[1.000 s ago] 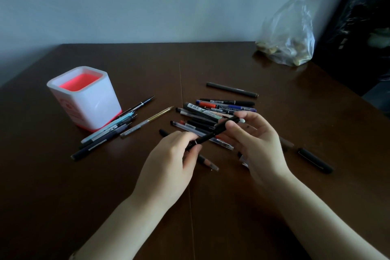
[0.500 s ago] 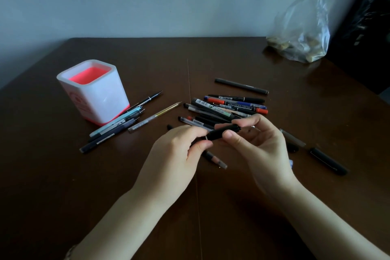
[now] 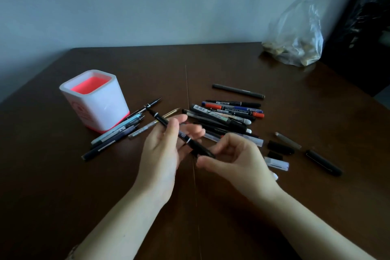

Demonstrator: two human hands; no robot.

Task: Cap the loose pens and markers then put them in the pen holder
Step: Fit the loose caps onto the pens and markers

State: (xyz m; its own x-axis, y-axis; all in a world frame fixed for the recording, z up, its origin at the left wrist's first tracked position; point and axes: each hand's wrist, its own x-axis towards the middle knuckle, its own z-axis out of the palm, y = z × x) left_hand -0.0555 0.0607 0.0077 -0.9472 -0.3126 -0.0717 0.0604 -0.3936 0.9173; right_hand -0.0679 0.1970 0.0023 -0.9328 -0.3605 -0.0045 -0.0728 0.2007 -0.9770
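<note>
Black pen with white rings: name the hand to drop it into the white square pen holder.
Left, probably. The left hand grips the black pen with white rings mid-barrel, and the white square pen holder stands on that side; the right hand is only at the pen's near end.

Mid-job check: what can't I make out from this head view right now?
- Head view: whether the right hand really pinches the near end of the black pen that the left hand holds. The fingers there are blurred.
- Bottom of the pen holder: hidden by its near wall.
- Pen pile: the lower pens are overlapped and dark, so their caps are unclear.
- Small white item: mostly hidden behind the right wrist.
</note>
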